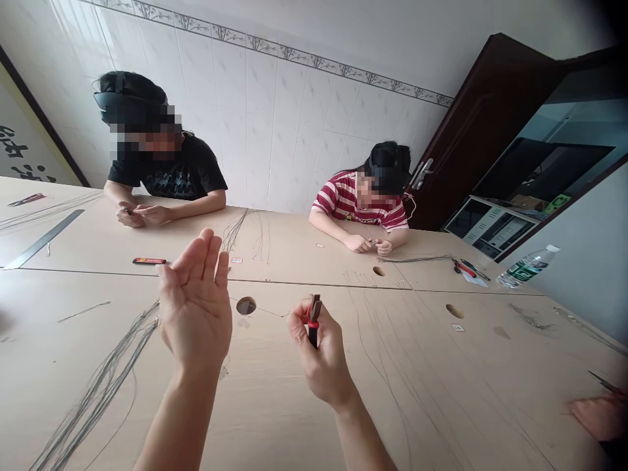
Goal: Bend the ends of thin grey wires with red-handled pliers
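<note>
Pliers (313,327) sit in our right hand (324,366), which is wrapped around the handles above the middle of the bench (275,405); the jaws point toward the far edge. We cannot tell whether the jaws meet fully. Our left hand (199,311) is spread wide, palm up, and its visible palm carries nothing. A fine strand (269,312) shows between the two hands, passing near the round hole (246,305); we cannot tell whether it lies on the bench or is pinched at the right fingertips.

For good control, we judge the following sound. We grip the handles well back from the jaws and brace both wrists low. We present a strand squarely and steady it close to the jaws with the left thumb and forefinger, since such thin stock should spring readily. We work clear of the hole, where small pieces could drop. We leave the wire bundle (114,365) lying toward the near left corner and the loose wires (360,338) toward the right edge, clear of our forearms.
</note>
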Action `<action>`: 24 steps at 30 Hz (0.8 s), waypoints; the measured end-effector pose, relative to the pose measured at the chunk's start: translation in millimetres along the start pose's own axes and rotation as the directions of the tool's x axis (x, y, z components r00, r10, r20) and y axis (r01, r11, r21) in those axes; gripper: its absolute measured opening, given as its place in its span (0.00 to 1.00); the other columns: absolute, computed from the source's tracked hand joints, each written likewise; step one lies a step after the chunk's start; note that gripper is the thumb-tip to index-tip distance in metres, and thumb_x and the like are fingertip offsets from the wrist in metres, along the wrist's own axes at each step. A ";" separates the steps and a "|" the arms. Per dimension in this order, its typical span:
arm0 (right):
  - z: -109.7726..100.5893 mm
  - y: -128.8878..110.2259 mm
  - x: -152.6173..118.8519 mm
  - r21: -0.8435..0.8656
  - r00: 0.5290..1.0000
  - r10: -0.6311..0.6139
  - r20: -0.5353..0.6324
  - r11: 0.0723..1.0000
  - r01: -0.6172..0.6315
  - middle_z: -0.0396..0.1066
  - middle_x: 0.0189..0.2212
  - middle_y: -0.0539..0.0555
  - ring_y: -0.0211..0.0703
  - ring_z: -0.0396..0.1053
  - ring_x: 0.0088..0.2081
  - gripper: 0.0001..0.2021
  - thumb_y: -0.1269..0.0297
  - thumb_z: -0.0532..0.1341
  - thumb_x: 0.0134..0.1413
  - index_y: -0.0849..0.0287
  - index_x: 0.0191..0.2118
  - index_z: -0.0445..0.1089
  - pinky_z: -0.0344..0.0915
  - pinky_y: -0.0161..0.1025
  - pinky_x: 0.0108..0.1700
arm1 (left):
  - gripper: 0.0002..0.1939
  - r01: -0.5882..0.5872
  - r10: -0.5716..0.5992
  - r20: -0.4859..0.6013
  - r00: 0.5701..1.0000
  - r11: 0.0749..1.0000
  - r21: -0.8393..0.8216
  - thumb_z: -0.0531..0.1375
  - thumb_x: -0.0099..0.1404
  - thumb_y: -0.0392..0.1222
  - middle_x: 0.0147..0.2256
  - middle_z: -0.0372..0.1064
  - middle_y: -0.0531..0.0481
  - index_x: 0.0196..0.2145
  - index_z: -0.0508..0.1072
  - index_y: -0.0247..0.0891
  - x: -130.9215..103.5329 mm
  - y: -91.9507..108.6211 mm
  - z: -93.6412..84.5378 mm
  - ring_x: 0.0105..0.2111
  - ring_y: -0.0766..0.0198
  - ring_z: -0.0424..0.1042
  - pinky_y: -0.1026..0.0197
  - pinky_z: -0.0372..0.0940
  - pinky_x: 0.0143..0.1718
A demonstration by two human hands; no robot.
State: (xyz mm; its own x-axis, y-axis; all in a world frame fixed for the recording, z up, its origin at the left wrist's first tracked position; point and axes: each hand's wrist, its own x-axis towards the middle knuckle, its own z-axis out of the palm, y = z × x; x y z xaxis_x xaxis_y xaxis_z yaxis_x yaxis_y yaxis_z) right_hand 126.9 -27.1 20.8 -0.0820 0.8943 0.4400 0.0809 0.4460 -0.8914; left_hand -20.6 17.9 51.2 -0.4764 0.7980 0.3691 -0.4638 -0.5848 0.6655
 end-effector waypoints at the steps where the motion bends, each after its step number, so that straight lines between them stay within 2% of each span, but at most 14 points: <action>1: 0.0 -0.7 -0.2 -0.001 1.000 -0.002 0.008 1.000 0.002 0.54 0.27 0.47 0.36 0.53 0.26 0.10 0.63 0.54 0.66 0.56 0.31 0.58 0.54 0.35 0.30 | 0.21 0.004 -0.004 0.003 1.000 1.000 0.029 0.48 0.74 0.54 0.57 0.70 0.50 0.42 0.78 0.45 -0.2 -3.9 -0.9 0.61 0.59 0.63 0.53 0.58 0.64; 5: -2.8 -3.3 -0.8 -0.026 1.000 -0.021 0.021 0.999 0.022 0.55 0.27 0.47 0.36 0.55 0.27 0.10 0.64 0.54 0.66 0.56 0.31 0.58 0.55 0.35 0.30 | 0.23 0.096 -0.113 0.070 0.991 0.973 0.210 0.49 0.72 0.55 0.53 0.74 0.43 0.40 0.78 0.38 -1.8 -17.2 -2.8 0.58 0.54 0.68 0.49 0.61 0.60; 7: -5.7 -3.6 -1.1 -0.037 1.000 -0.030 0.008 0.999 0.030 0.56 0.27 0.48 0.36 0.55 0.27 0.09 0.64 0.54 0.66 0.56 0.31 0.58 0.56 0.35 0.30 | 0.24 0.176 -0.243 0.154 0.958 0.918 0.357 0.50 0.72 0.55 0.51 0.75 0.40 0.40 0.78 0.36 -2.8 -19.9 -3.7 0.53 0.53 0.71 0.50 0.65 0.55; 8: -7.5 -3.5 -1.2 -0.040 0.999 -0.032 -0.003 0.999 0.031 0.56 0.27 0.48 0.36 0.55 0.27 0.09 0.64 0.54 0.66 0.56 0.32 0.58 0.56 0.35 0.30 | 0.24 0.207 -0.327 0.212 0.921 0.872 0.444 0.50 0.72 0.56 0.50 0.75 0.40 0.41 0.78 0.35 -3.3 -19.7 -4.1 0.50 0.53 0.73 0.52 0.67 0.51; 10: -11.6 -3.0 -0.8 -0.040 0.999 -0.034 -0.030 0.999 0.033 0.56 0.27 0.47 0.36 0.55 0.27 0.09 0.63 0.54 0.66 0.56 0.32 0.58 0.56 0.35 0.30 | 0.25 0.217 -0.489 0.333 0.806 0.768 0.603 0.50 0.71 0.56 0.45 0.77 0.40 0.40 0.79 0.35 -4.5 -16.5 -4.2 0.42 0.56 0.75 0.56 0.69 0.43; 12: -16.0 -2.2 0.3 -0.035 0.997 -0.043 -0.063 0.999 0.041 0.56 0.27 0.47 0.36 0.55 0.27 0.09 0.63 0.54 0.67 0.56 0.32 0.58 0.57 0.35 0.31 | 0.26 0.174 -0.614 0.434 0.659 0.686 0.706 0.50 0.71 0.57 0.38 0.78 0.42 0.36 0.79 0.35 -6.1 -10.8 -2.9 0.34 0.59 0.73 0.59 0.67 0.36; 14: -20.6 -1.3 1.6 -0.036 0.994 -0.056 -0.094 0.998 0.053 0.57 0.26 0.47 0.36 0.56 0.27 0.10 0.62 0.54 0.67 0.56 0.32 0.59 0.57 0.35 0.30 | 0.27 0.144 -0.703 0.506 0.500 0.643 0.752 0.49 0.72 0.57 0.33 0.77 0.44 0.32 0.78 0.35 -8.3 -5.1 -0.4 0.29 0.62 0.70 0.60 0.66 0.34; 16: -25.0 -0.1 2.5 -0.055 0.991 -0.056 -0.125 0.997 0.049 0.56 0.25 0.46 0.35 0.55 0.25 0.11 0.61 0.54 0.67 0.56 0.31 0.59 0.56 0.34 0.28 | 0.28 0.164 -0.757 0.546 0.359 0.627 0.761 0.47 0.72 0.57 0.30 0.77 0.44 0.30 0.77 0.34 -10.8 -1.2 2.4 0.26 0.64 0.68 0.62 0.65 0.31; 18: -29.1 1.2 2.8 -0.084 0.986 -0.044 -0.161 0.996 0.031 0.54 0.24 0.46 0.35 0.53 0.23 0.11 0.60 0.54 0.66 0.56 0.31 0.59 0.54 0.34 0.25 | 0.29 0.221 -0.775 0.568 0.278 0.627 0.747 0.46 0.72 0.57 0.27 0.76 0.44 0.31 0.76 0.33 -13.1 0.4 4.5 0.22 0.66 0.66 0.63 0.62 0.26; 21: -33.8 2.6 2.7 -0.112 0.976 -0.030 -0.214 0.994 0.006 0.54 0.24 0.46 0.35 0.52 0.24 0.12 0.58 0.55 0.65 0.56 0.31 0.60 0.52 0.33 0.23 | 0.28 0.307 -0.769 0.600 0.221 0.639 0.705 0.47 0.73 0.56 0.19 0.71 0.49 0.29 0.73 0.33 -15.6 -0.6 4.7 0.14 0.71 0.56 0.65 0.53 0.19; 22: -34.8 2.5 2.7 -0.116 0.974 -0.028 -0.226 0.993 0.002 0.54 0.24 0.46 0.35 0.52 0.24 0.12 0.57 0.55 0.65 0.56 0.31 0.60 0.52 0.33 0.23 | 0.27 0.339 -0.763 0.618 0.191 0.642 0.688 0.47 0.73 0.56 0.17 0.69 0.50 0.29 0.73 0.33 -16.3 -1.6 4.2 0.13 0.72 0.53 0.66 0.52 0.19; 24: -35.8 1.7 3.2 -0.124 0.967 -0.031 -0.252 0.992 0.000 0.55 0.24 0.47 0.35 0.52 0.24 0.12 0.57 0.55 0.64 0.56 0.31 0.60 0.52 0.33 0.23 | 0.27 0.419 -0.747 0.658 0.099 0.631 0.653 0.48 0.73 0.55 0.14 0.66 0.52 0.28 0.73 0.33 -18.2 -4.3 3.0 0.11 0.74 0.49 0.66 0.48 0.17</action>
State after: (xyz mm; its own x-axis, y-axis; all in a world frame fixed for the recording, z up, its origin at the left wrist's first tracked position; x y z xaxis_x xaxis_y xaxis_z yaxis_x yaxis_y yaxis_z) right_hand 162.4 -22.2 24.6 0.1685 0.8606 0.4806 0.2031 0.4468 -0.8713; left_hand -7.7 6.3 43.6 0.7907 0.6113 -0.0338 -0.0046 0.0612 0.9981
